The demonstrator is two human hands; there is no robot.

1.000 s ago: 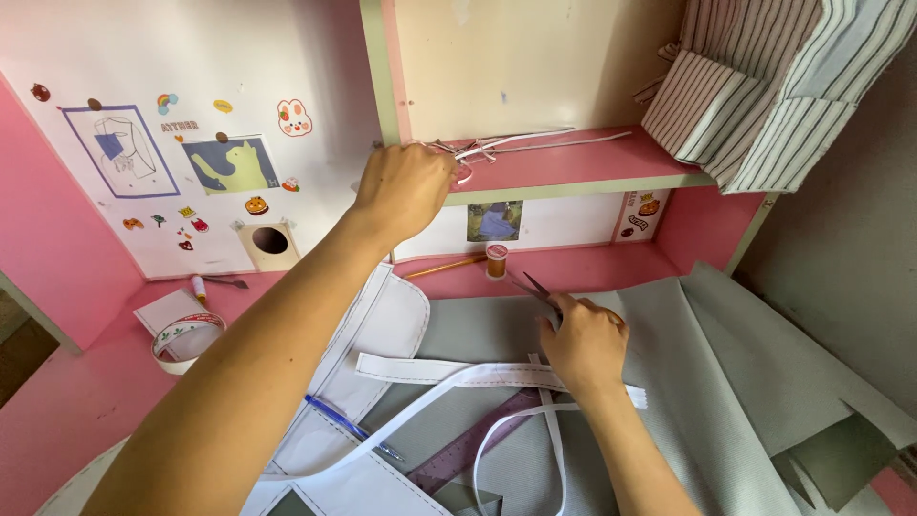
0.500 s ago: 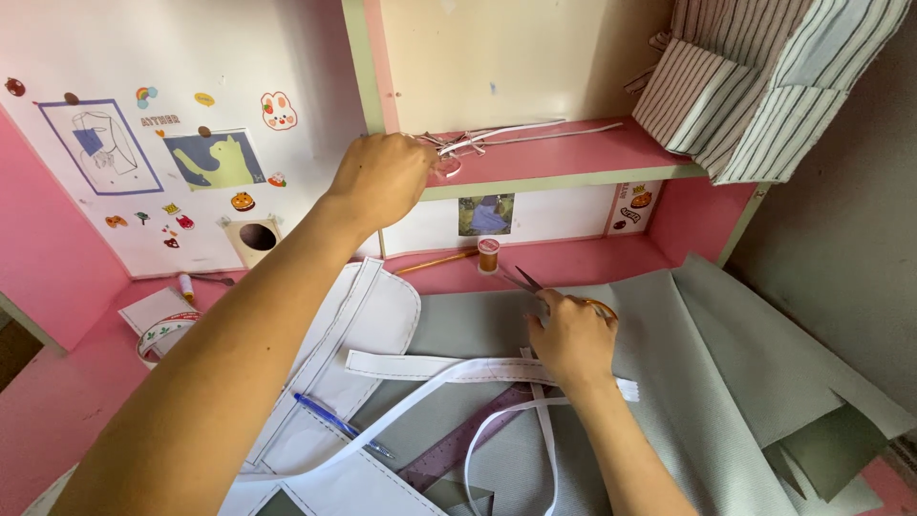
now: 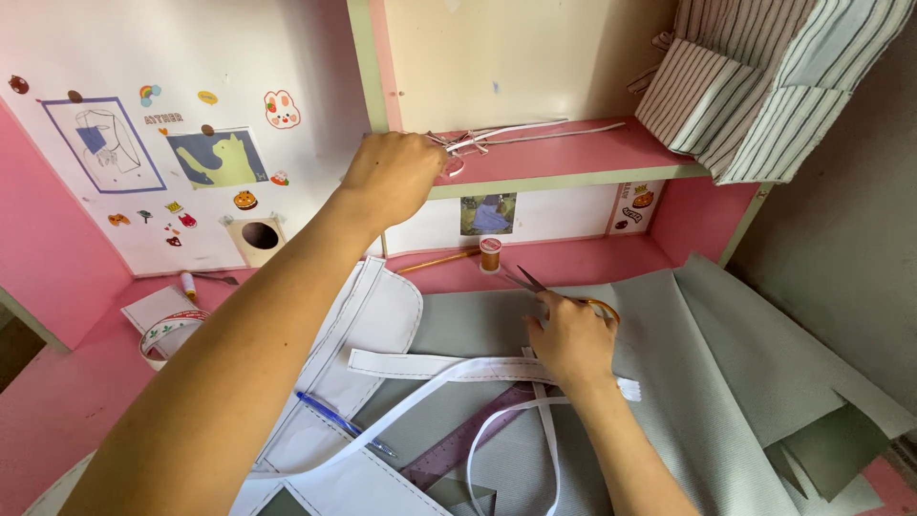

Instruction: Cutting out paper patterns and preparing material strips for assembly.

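The left hand [image 3: 399,174] was closed on the thin white cords [image 3: 497,136] on the pink shelf [image 3: 611,151]; the right hand [image 3: 571,336] gripped orange-handled scissors [image 3: 564,294], pressing the grey fabric [image 3: 707,382] flat

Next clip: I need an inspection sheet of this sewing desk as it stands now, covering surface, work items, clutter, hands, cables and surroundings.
Surface: pink desk, largely covered by grey fabric and white pattern pieces.
Job's things: white strips on the pink shelf; scissors on the fabric; long white straps across it.
Clutter: thread spool, blue pen, purple ruler, tape roll.
Hands: left hand grips the strips at the shelf edge; right hand rests on the scissors' handles.
Cables: nothing seen.
Surroundings: white board with stickers and drawings; striped fabric hanging at upper right.
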